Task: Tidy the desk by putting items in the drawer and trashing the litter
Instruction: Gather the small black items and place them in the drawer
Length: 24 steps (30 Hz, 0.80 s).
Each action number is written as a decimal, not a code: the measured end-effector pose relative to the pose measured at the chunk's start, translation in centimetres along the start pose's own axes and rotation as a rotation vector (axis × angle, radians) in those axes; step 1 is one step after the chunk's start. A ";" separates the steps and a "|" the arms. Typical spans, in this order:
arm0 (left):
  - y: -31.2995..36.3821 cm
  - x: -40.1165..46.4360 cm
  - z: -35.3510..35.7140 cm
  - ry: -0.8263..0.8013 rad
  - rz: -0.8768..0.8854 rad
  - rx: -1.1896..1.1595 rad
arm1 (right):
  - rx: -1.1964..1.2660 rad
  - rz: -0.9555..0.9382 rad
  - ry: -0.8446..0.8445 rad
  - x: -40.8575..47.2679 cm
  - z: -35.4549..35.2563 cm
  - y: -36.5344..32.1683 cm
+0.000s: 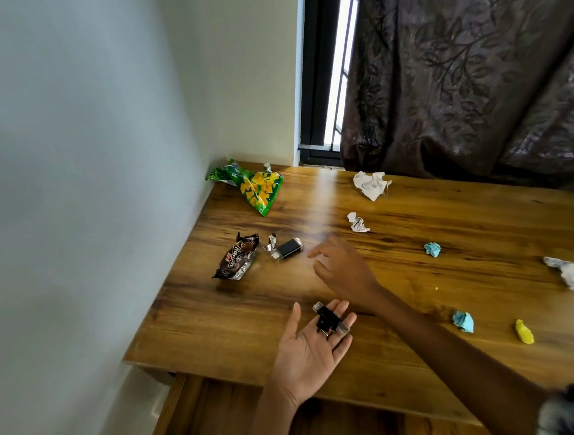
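Near the desk (423, 309) front edge my left hand (309, 349) lies palm-up, fingers spread, carrying black drives (328, 318); my right hand (344, 267), fingers loose, hovers beside another drive (287, 249) toward the left edge.

Desk (417, 227): grained wood with a smooth, glossy varnish that reflects the window light. Wrappers, green (256, 189) and brown (237, 260): shiny crinkled plastic film, the brown one silvery inside; paper balls (370, 184): matt and creased. USB sticks (289, 248): glossy black plastic with clear caps; curtain (473, 72): dark cloth with a faint sheen; wall (68, 166): matt paint.
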State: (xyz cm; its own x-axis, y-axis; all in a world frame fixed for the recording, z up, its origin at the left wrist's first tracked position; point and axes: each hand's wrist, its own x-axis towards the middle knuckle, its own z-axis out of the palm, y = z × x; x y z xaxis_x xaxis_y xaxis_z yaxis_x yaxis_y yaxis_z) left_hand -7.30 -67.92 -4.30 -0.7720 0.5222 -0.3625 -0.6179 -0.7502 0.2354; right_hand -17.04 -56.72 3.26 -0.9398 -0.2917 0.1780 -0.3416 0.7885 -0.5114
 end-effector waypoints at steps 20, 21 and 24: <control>0.1 -0.4 0.7 0.041 -0.033 0.030 | -0.224 0.047 -0.107 3.4 2.8 1.4; 0.1 -0.5 0.7 0.048 -0.027 0.033 | -0.232 0.061 -0.139 3.5 3.0 1.1; -0.2 -1.0 0.6 0.062 -0.008 0.024 | -0.339 0.071 -0.173 3.3 3.3 0.9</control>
State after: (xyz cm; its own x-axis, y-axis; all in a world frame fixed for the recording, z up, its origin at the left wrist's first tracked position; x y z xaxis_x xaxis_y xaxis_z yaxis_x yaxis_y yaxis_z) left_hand -6.43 -68.07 -3.45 -0.7566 0.5018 -0.4193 -0.6283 -0.7355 0.2535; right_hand -20.39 -58.77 0.61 -0.9557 -0.2943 -0.0068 -0.2867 0.9357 -0.2054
